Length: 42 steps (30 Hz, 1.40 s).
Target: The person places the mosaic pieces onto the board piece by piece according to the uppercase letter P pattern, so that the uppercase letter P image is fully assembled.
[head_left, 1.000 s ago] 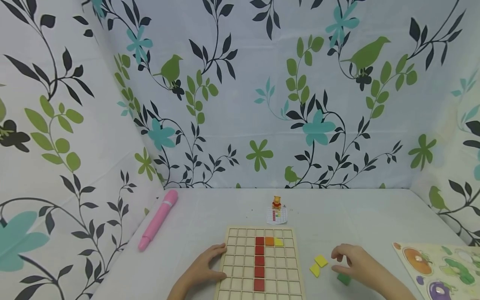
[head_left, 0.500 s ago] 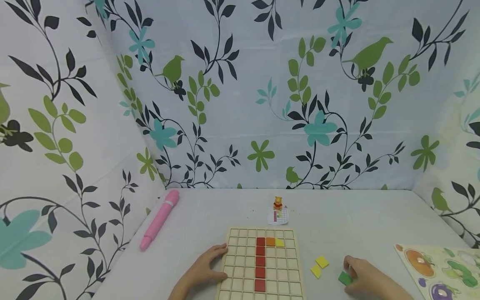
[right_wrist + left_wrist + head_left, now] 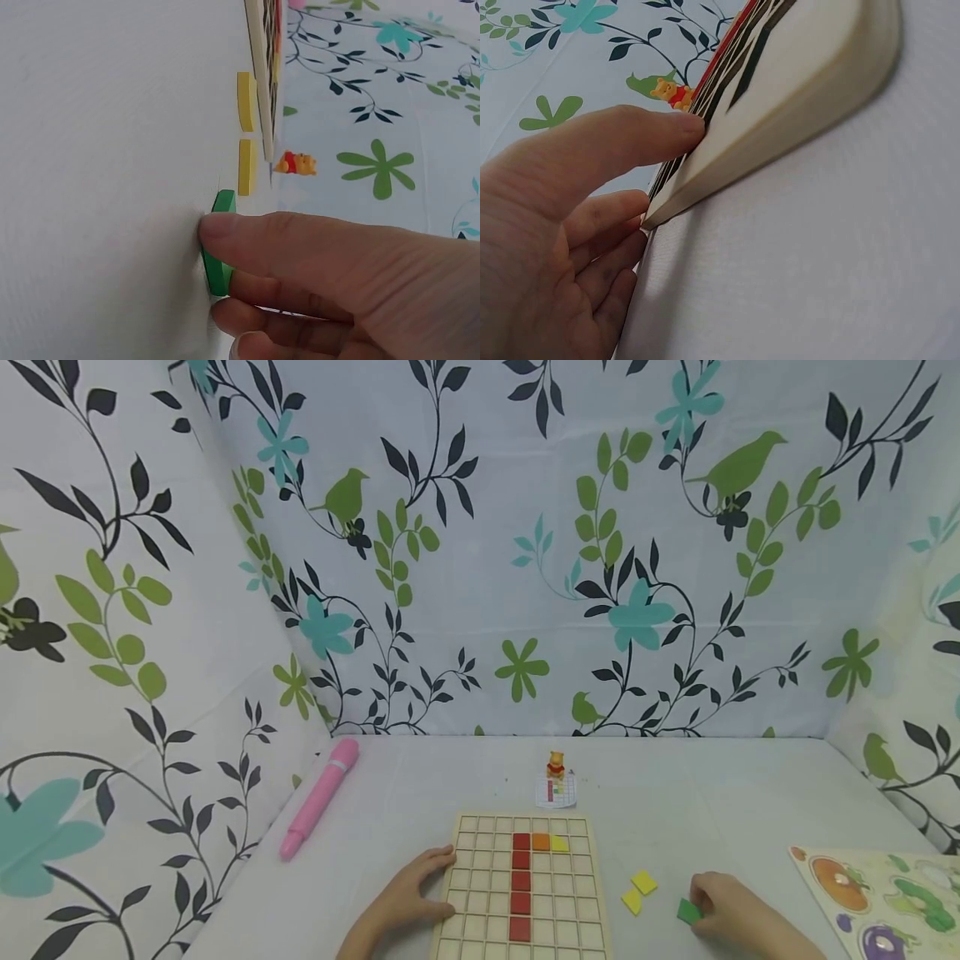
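Note:
A pale wooden grid board (image 3: pixel 480 882) lies before me, with a column of several red tiles (image 3: pixel 520 881) in its squares. Beside the top red tile sit an orange tile (image 3: pixel 541 842) and a yellow tile (image 3: pixel 559 844). My left hand (image 3: pixel 405 893) holds the board's left edge; in the left wrist view its thumb (image 3: pixel 667 135) rests on the rim and the other fingertips are at the side. To the board's right, my right hand (image 3: pixel 727 910) pinches a green tile (image 3: pixel 217 262) between thumb and fingers, low over the table. The fingers partly cover that tile.
Two loose yellow tiles (image 3: pixel 643 882) lie between board and right hand. Behind the board stand a small bear figure (image 3: pixel 555 765) and a paper grid card (image 3: pixel 556 792). A pink wand-shaped thing (image 3: pixel 318 802) lies left, a vegetable picture board (image 3: pixel 885 893) right. Patterned cloth (image 3: pixel 480 568) surrounds the table.
My right hand has come down and slightly right onto the green tile, and its thumb and fingers have closed on it. The left hand and the board have stayed in place.

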Motion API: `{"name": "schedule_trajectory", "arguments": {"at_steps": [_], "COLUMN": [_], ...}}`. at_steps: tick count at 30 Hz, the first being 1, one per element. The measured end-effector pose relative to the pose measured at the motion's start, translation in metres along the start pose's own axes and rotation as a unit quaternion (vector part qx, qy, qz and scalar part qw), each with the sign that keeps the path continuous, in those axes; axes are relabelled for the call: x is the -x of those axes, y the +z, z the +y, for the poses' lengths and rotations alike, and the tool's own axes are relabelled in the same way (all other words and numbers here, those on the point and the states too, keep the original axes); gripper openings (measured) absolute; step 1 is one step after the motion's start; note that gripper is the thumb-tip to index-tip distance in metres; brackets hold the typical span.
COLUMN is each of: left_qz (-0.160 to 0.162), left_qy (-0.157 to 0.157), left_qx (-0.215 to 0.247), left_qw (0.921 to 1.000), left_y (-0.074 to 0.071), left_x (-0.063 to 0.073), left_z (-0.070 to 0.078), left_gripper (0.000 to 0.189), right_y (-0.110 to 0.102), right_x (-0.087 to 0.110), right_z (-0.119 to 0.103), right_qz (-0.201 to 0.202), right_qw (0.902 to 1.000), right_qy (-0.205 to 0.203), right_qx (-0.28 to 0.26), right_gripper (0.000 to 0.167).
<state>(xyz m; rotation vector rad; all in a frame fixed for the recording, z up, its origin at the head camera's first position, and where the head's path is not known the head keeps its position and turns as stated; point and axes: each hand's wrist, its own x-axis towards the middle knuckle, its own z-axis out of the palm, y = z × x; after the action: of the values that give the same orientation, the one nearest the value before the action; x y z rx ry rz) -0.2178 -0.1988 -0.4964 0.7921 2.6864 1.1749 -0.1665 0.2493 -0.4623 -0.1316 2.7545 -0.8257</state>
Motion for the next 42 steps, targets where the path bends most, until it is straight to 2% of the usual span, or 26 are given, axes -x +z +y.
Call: {"name": "schedule_trajectory", "arguments": {"at_steps": [3,8,13,17,25,34,42], "left_qz": [-0.001,-0.003,0.000,-0.003,0.004,0.000,0.006], "left_qy": [0.000,0.004,0.003,0.001,0.010,0.009,0.028], "left_qx": [-0.002,-0.003,-0.012,-0.009,-0.014,-0.011,-0.021], "left_qw": [1.0000,1.0000,0.9999,1.0000,0.9999,0.9999,0.9994], "left_y": [0.000,0.000,-0.002,-0.002,0.000,0.000,0.000], "left_x": [-0.001,-0.001,-0.001,-0.001,0.000,-0.002,-0.002], "left_z": [0.000,-0.002,-0.003,-0.003,-0.003,-0.001,-0.002], "left_gripper": [0.071,0.072,0.072,0.072,0.071,0.072,0.070], "right_y": [-0.001,-0.002,-0.005,-0.009,-0.012,-0.017,-0.025], "right_x": [0.000,0.001,0.001,0.000,-0.003,-0.009,-0.015], "right_z": [0.001,0.000,-0.003,-0.004,-0.015,-0.036,-0.049], "right_qz": [0.008,0.017,0.037,0.030,0.047,0.065,0.095], "right_qw": [0.9992,0.9965,0.9875,0.9805,0.9737,0.9714,0.9672], "right_qy": [-0.039,-0.079,-0.149,-0.194,-0.223,-0.228,-0.234], "right_qx": [0.009,0.021,0.034,0.018,0.009,0.015,0.022], "right_gripper": [0.019,0.019,0.020,0.024,0.024,0.021,0.022]}}
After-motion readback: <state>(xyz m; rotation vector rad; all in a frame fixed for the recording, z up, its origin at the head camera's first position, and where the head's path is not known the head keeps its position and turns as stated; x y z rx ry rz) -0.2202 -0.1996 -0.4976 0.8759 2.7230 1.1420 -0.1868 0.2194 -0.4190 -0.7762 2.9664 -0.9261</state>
